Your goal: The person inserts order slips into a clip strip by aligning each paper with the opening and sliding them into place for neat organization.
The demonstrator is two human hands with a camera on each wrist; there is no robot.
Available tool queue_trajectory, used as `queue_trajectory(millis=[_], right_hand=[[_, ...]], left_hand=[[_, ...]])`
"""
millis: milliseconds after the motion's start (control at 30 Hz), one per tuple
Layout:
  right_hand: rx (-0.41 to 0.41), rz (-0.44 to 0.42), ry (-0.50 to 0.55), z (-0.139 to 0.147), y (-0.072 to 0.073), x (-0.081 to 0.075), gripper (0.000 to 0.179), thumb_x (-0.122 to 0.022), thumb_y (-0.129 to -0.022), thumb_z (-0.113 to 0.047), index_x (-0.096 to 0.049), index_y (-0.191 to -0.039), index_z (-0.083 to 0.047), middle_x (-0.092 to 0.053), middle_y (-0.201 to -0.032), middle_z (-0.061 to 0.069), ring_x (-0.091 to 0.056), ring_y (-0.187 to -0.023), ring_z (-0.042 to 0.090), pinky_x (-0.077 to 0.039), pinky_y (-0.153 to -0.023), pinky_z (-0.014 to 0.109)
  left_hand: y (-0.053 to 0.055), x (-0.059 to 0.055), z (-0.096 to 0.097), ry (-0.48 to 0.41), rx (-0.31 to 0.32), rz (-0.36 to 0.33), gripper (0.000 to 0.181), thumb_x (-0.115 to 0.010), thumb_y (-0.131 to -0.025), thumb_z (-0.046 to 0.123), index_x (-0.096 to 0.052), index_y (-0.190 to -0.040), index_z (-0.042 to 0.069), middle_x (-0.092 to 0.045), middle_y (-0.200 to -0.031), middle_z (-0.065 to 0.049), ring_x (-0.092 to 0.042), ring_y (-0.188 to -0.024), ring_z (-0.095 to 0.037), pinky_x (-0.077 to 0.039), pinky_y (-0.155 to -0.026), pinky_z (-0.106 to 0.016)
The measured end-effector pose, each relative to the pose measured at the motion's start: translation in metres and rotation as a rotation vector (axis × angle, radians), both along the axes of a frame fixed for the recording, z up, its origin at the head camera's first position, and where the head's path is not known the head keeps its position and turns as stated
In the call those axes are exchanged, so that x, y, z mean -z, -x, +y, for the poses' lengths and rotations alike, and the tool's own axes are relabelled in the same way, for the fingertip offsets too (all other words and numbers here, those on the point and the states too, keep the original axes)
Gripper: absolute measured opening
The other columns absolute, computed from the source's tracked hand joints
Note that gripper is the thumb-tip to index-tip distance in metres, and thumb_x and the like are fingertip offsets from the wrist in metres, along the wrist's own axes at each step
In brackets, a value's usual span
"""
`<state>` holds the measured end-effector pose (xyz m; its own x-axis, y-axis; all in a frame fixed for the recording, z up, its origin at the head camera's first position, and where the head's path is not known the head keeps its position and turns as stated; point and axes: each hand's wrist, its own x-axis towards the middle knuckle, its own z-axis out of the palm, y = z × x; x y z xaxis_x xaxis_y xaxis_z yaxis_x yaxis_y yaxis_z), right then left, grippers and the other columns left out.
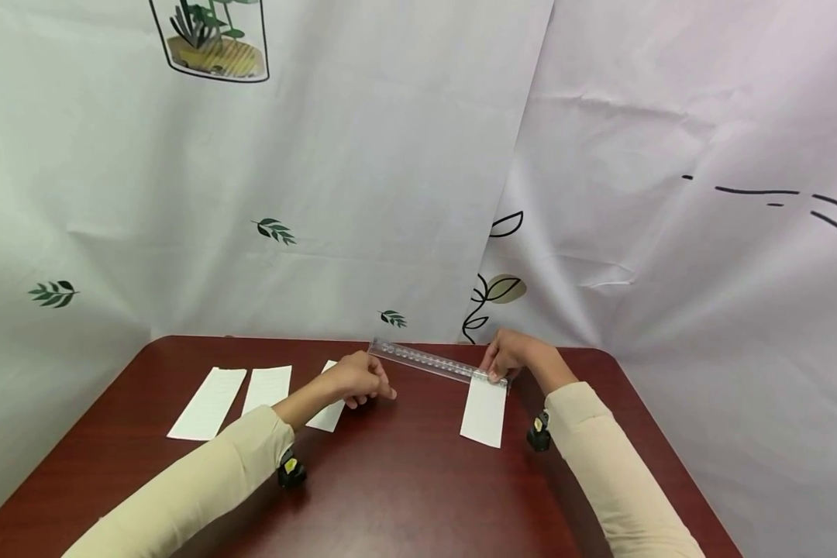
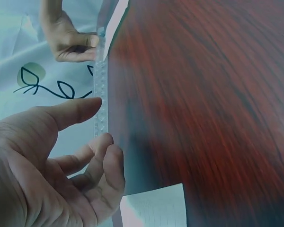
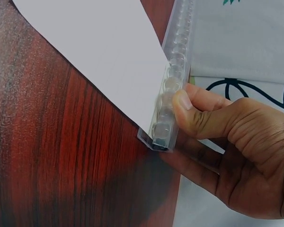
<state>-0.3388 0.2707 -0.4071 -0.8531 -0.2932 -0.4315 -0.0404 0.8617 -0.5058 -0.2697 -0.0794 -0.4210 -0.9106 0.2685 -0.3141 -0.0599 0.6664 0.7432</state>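
A clear plastic ticket rail [image 1: 425,359] with a row of round clear beads lies along the table's far edge. My right hand [image 1: 512,358] grips its right end, thumb on the beaded side and fingers beneath, as the right wrist view shows. One white paper slip [image 1: 484,411] has its top edge at the beads of that end. The left hand [image 1: 359,378] holds nothing; its thumb and fingers are apart and loosely bent in the left wrist view. Partly behind this hand is a second paper slip [image 1: 326,417], faintly lined in the left wrist view.
Two more white slips, one outer [image 1: 208,404] and one inner [image 1: 268,386], lie on the left of the dark red wooden table [image 1: 404,480]. A white printed curtain [image 1: 390,194] hangs right behind the far edge. Each wrist carries a small black camera.
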Motion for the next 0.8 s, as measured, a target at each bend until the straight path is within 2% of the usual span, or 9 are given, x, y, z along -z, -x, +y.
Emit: queue_trajectory(millis=[167, 200, 367, 400, 433, 600, 667, 700, 800], right_hand=[[-0.009, 0.007, -0.001, 0.0, 0.0, 0.0, 0.013, -0.085, -0.096, 0.004, -0.089, -0.107, -0.003, -0.085, -0.098, 0.007, -0.072, -0.085, 0.012, -0.07, -0.087, 0.039], [-0.013, 0.01, -0.003, 0.0, 0.0, 0.0, 0.013, -0.086, -0.096, 0.003, -0.089, -0.107, -0.003, -0.085, -0.098, 0.007, -0.072, -0.085, 0.012, -0.07, -0.086, 0.039], [-0.013, 0.013, -0.007, 0.001, 0.0, 0.001, 0.013, -0.086, -0.096, 0.004, -0.089, -0.107, -0.003, -0.085, -0.098, 0.007, -0.073, -0.084, 0.011, -0.07, -0.085, 0.038], [-0.01, 0.009, -0.006, 0.001, 0.0, 0.002, 0.013, -0.086, -0.096, 0.004, -0.089, -0.106, -0.004, -0.085, -0.098, 0.007, -0.073, -0.084, 0.011, -0.07, -0.085, 0.038], [-0.012, 0.008, -0.007, 0.002, 0.0, 0.002, 0.013, -0.086, -0.096, 0.004, -0.089, -0.107, -0.004, -0.085, -0.098, 0.007, -0.073, -0.084, 0.012, -0.07, -0.085, 0.038], [-0.015, 0.008, -0.014, 0.003, 0.001, 0.0, 0.014, -0.084, -0.097, 0.004, -0.089, -0.107, -0.004, -0.085, -0.099, 0.007, -0.073, -0.085, 0.012, -0.07, -0.087, 0.038], [-0.017, 0.011, -0.018, 0.003, 0.002, 0.0, 0.014, -0.084, -0.097, 0.004, -0.089, -0.107, -0.005, -0.084, -0.1, 0.006, -0.072, -0.086, 0.012, -0.07, -0.088, 0.039], [-0.016, 0.01, -0.019, 0.003, 0.002, -0.001, 0.014, -0.084, -0.098, 0.003, -0.089, -0.108, -0.005, -0.084, -0.101, 0.006, -0.073, -0.087, 0.013, -0.07, -0.089, 0.039], [-0.026, 0.012, -0.023, 0.002, 0.003, 0.0, 0.014, -0.085, -0.098, 0.002, -0.089, -0.108, -0.005, -0.085, -0.102, 0.006, -0.074, -0.089, 0.013, -0.07, -0.09, 0.04]], left_hand=[[0.007, 0.01, -0.007, 0.096, 0.008, 0.038, 0.028, -0.097, -0.086, 0.03, -0.074, -0.088, 0.015, -0.058, -0.067, -0.002, -0.053, -0.056, -0.014, -0.051, -0.051, -0.028], [0.014, 0.019, -0.011, 0.101, 0.02, 0.05, 0.029, -0.097, -0.086, 0.033, -0.073, -0.088, 0.016, -0.057, -0.067, -0.002, -0.053, -0.056, -0.015, -0.051, -0.05, -0.029], [0.018, 0.023, -0.018, 0.09, 0.005, 0.036, 0.035, -0.101, -0.082, 0.035, -0.074, -0.091, 0.014, -0.057, -0.069, -0.002, -0.051, -0.056, -0.014, -0.049, -0.05, -0.029], [0.022, 0.03, -0.021, 0.072, 0.014, 0.048, 0.037, -0.101, -0.081, 0.037, -0.073, -0.09, 0.014, -0.056, -0.068, -0.001, -0.05, -0.055, -0.013, -0.047, -0.049, -0.029], [0.016, 0.023, -0.02, 0.07, -0.003, 0.035, 0.036, -0.102, -0.081, 0.034, -0.073, -0.09, 0.013, -0.055, -0.067, -0.001, -0.049, -0.055, -0.013, -0.047, -0.049, -0.028], [0.012, 0.016, -0.024, 0.068, -0.038, 0.047, 0.033, -0.1, -0.082, 0.027, -0.072, -0.091, 0.012, -0.056, -0.071, 0.0, -0.047, -0.057, -0.012, -0.045, -0.051, -0.026], [0.008, 0.008, -0.024, 0.091, -0.061, 0.047, 0.032, -0.1, -0.081, 0.023, -0.073, -0.092, 0.01, -0.06, -0.078, -0.002, -0.049, -0.062, -0.013, -0.047, -0.053, -0.027], [0.01, 0.01, -0.026, 0.1, -0.063, 0.055, 0.033, -0.101, -0.081, 0.025, -0.073, -0.093, 0.01, -0.062, -0.081, -0.004, -0.05, -0.065, -0.014, -0.047, -0.053, -0.029], [0.026, 0.033, -0.039, 0.137, -0.062, 0.092, 0.039, -0.104, -0.076, 0.03, -0.073, -0.092, 0.013, -0.065, -0.09, -0.008, -0.054, -0.073, -0.019, -0.049, -0.056, -0.034]])
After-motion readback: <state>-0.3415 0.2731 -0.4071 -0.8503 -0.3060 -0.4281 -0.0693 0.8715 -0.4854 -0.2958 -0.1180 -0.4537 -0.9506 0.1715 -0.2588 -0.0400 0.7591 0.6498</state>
